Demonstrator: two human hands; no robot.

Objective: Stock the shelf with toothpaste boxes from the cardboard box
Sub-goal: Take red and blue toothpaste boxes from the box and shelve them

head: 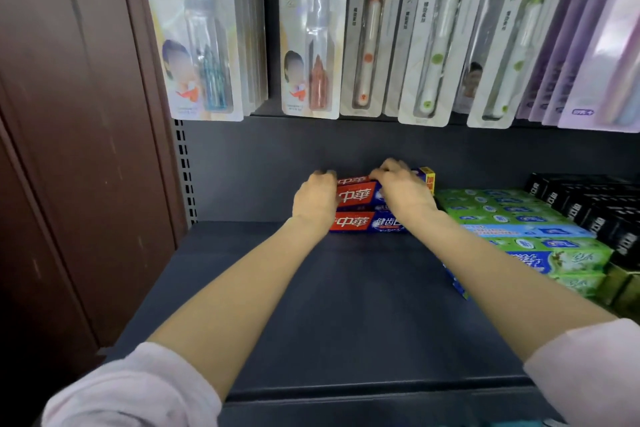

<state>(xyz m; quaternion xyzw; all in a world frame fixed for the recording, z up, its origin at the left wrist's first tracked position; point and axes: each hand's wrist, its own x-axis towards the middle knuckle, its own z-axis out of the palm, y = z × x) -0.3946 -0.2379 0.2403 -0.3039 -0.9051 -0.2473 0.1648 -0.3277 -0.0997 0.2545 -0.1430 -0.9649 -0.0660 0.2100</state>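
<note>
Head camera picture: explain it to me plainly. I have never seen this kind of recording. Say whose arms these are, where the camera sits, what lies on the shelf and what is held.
There is no machine here. A person wears one wide-angle camera on the head, looking forward and down along both bare arms.

The left hand and right hand each have a grip on the stacked red and blue toothpaste boxes, which sit at the back of the dark grey metal shelf.

To their right lie green toothpaste boxes, then black boxes. Packaged toothbrushes hang above. The cardboard box is not in view.
</note>
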